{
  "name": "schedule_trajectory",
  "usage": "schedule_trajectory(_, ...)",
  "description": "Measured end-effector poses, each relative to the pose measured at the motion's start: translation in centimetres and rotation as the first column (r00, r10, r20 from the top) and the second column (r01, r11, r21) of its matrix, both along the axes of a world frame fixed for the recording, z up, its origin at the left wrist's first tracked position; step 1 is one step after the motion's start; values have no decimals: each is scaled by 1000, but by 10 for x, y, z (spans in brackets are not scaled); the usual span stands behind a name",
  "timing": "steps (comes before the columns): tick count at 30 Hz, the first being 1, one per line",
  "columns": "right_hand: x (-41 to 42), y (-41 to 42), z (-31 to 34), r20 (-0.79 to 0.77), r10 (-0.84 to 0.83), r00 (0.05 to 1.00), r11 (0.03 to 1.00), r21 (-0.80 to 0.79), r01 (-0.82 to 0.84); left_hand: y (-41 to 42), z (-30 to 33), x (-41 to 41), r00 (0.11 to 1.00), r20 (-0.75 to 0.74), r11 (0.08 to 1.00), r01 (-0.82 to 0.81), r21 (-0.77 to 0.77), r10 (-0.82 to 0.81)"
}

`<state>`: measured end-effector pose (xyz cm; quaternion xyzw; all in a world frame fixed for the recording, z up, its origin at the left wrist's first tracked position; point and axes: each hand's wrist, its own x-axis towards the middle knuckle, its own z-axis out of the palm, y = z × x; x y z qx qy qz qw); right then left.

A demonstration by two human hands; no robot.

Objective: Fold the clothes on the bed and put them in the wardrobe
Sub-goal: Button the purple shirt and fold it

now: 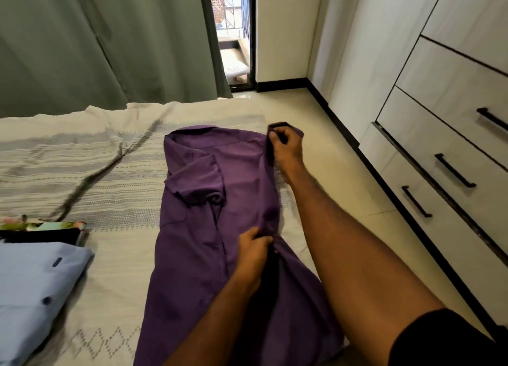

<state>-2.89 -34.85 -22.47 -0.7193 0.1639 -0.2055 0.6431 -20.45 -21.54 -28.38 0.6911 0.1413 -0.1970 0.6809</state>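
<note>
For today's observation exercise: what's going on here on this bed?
A person is folding a purple shirt spread on the bed. The right hand grips the shirt's far right edge, the left hand pinches the same edge nearer. One sleeve is already folded in. A folded blue shirt lies at left.
</note>
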Motion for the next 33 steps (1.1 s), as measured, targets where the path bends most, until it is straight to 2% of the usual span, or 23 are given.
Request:
schedule_trajectory(2, 10, 33, 16, 7, 78, 997, 985, -153, -76, 26, 5, 2, 969, -186, 967, -192, -167, 160)
schedule_trajectory(3, 13, 51, 22, -9, 105, 994, 969, -223, -105, 42, 6, 3, 940, -252, 940, -281, -194, 229)
schedule_trajectory(7, 24, 128, 30, -121, 252, 960, 879, -387, -279, 108, 8, 9, 870, -348, 872, -438, -220, 349)
schedule_trajectory(8, 26, 140, 26, -163, 281, 946, 845, -424, -324, 117, 6, 9, 874, -357, 877, -424, -227, 330)
schedule_trajectory(10, 26, 163, 18, -234, 315, 920, 786, -478, -391, 130, 0, 6, 915, -285, 934, -333, -128, 287)
schedule_trajectory(12, 25, 179, 13, -259, 319, 911, 768, -493, -409, 138, -7, 5, 972, -145, 974, -161, 160, 185)
schedule_trajectory(14, 21, 176, 15, -217, 281, 935, 803, -480, -353, 137, -11, 2, 995, -56, 938, -63, 342, 87)
schedule_trajectory(16, 17, 161, 16, -154, 176, 972, 836, -498, -230, 139, -12, 5, 998, -12, 927, -46, 372, 54)
schedule_trajectory(18, 6, 137, 9, -164, 79, 983, 825, -543, -157, 143, -14, 12, 1000, -16, 937, -5, 349, 12)
schedule_trajectory(20, -16, 110, -9, -345, 71, 936, 761, -588, -274, 147, -15, 14, 998, -57, 946, 50, 321, -33)
schedule_trajectory(22, -51, 89, -27, -515, 78, 854, 727, -556, -402, 149, -16, 16, 995, -89, 945, 73, 318, -47)
schedule_trajectory(24, -87, 75, -39, -507, 48, 861, 795, -502, -340, 150, -16, 16, 994, -87, 940, 87, 330, -62)
schedule_trajectory(26, -128, 67, -44, -507, 98, 856, 793, -481, -375, 149, -10, 10, 994, -80, 929, 101, 357, -78)
schedule_trajectory(28, -172, 62, -46, -609, 223, 761, 703, -441, -558, 148, -4, 7, 992, -82, 917, 122, 380, -98)
schedule_trajectory(31, -228, 58, -34, -798, 305, 519, 446, -362, -819, 148, 6, 3, 988, -114, 934, 139, 328, -106)
schedule_trajectory(32, -242, 57, -31, -823, 310, 476, 363, -360, -859, 149, 8, 1, 986, -138, 951, 134, 279, -99)
schedule_trajectory(33, -250, 57, -25, -819, 333, 468, 321, -368, -873, 151, 12, 2, 983, -168, 971, 111, 214, -75)
